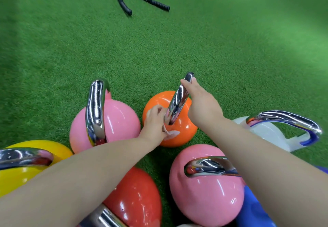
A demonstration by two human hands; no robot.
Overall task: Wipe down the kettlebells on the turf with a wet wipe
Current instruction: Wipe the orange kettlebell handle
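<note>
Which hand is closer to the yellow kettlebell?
Left. The left hand holds a wipe on the orange kettlebell, on the side toward the yellow kettlebell. The right hand grips the orange one's handle, farther away.

Bright, even indoor light is coming from overhead, throwing streaky glare across the chrome handles (95, 109) and glossy kettlebells (205, 189). The turf (195, 45) is smearing with blur toward the edges, and the wide lens is bending the corners.
</note>
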